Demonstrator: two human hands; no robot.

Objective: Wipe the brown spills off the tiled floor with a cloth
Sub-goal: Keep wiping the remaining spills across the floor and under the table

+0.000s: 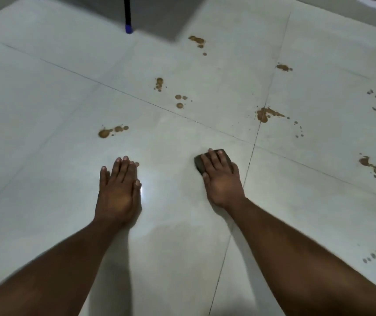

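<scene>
My right hand [222,176] presses flat, fingers straight, on the dark cloth [212,161] on the tiled floor [45,99]. It's probably soft and light. My left hand [119,188] lies spread, empty.

No text, label, brand, number or sign can be read anywhere on the tiled floor [205,76], the cloth [212,161] or anything else in view.
</scene>
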